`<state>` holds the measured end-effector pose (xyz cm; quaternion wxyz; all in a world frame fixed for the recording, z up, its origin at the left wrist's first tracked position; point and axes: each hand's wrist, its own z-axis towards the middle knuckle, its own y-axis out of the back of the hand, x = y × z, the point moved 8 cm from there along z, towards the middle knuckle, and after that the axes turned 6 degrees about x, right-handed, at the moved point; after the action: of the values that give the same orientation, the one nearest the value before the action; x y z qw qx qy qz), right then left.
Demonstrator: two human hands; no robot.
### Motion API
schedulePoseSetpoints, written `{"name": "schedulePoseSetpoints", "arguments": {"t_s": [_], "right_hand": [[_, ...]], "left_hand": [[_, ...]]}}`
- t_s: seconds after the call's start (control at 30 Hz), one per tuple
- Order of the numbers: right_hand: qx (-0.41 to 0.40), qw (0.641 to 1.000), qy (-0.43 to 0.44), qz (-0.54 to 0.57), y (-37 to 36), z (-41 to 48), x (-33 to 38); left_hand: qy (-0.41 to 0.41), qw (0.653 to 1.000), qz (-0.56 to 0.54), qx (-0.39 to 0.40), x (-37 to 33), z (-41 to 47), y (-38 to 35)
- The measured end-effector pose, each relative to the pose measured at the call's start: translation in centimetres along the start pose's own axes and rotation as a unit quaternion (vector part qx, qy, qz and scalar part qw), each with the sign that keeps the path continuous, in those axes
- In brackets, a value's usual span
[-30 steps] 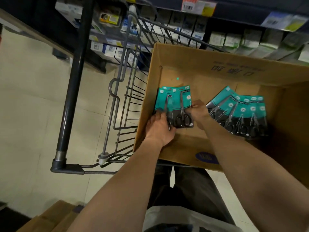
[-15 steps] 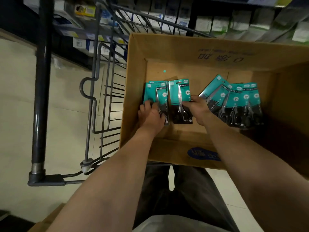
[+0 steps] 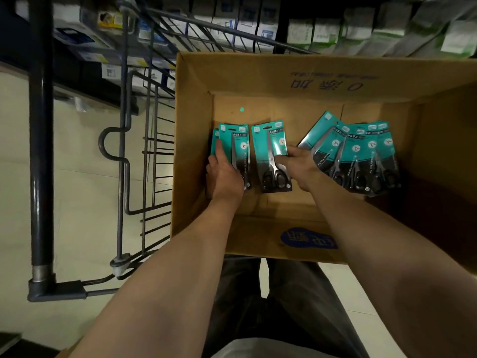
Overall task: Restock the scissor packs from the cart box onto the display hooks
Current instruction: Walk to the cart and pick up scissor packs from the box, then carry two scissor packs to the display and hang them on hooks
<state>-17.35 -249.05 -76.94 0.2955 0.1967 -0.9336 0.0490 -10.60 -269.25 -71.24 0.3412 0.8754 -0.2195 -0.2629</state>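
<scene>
An open cardboard box [image 3: 196, 104] sits in the cart and holds teal scissor packs. My left hand [image 3: 224, 174] grips a small stack of packs [image 3: 238, 140] at the box's left side, fingers over the top card. My right hand [image 3: 296, 164] holds one separate pack [image 3: 269, 143] by its right edge, a gap apart from the left stack. Several more packs [image 3: 361, 151] lie fanned on the box floor at the right, touching my right wrist. No display hooks are in view.
The wire cart [image 3: 144, 151] with its dark handle bar [image 3: 41, 151] stands at the left over pale floor tiles. Shelves [image 3: 322, 29] of boxed goods run along the top, beyond the box. My legs are below the box's near wall [image 3: 258, 236].
The pack in my right hand has slid right, away from the left stack, opening a gap. My left hand has shifted up over the stack. The view has moved closer over the box.
</scene>
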Motion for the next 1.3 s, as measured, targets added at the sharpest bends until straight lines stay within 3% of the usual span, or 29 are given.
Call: {"name": "schedulePoseSetpoints", "arguments": {"t_s": [0.13,0.3,0.4,0.63,0.97,1.3], "right_hand": [[0.001,1.000,-0.003,0.010,0.8,-1.4,0.8],[-0.027,0.999,0.005,0.032,2.8,-3.8,1.6],[-0.054,0.996,0.021,0.068,4.6,-6.8,2.4],[-0.169,0.976,0.077,0.110,9.8,-16.9,3.4],[-0.350,0.902,0.177,0.179,20.0,-36.9,0.0],[-0.450,0.820,0.215,0.281,33.1,-51.9,-8.8]], "left_hand": [[0.009,0.996,-0.091,-0.010,0.2,0.0,0.3],[0.030,0.994,-0.105,0.030,-0.1,-0.5,0.3],[0.022,0.976,-0.210,0.048,-1.4,-1.8,0.9],[-0.147,0.960,-0.204,0.119,-7.5,-5.8,2.6],[-0.360,0.899,-0.142,0.205,-20.8,-18.6,3.4],[-0.511,0.815,-0.076,0.261,-36.9,-37.7,-6.2]]}}
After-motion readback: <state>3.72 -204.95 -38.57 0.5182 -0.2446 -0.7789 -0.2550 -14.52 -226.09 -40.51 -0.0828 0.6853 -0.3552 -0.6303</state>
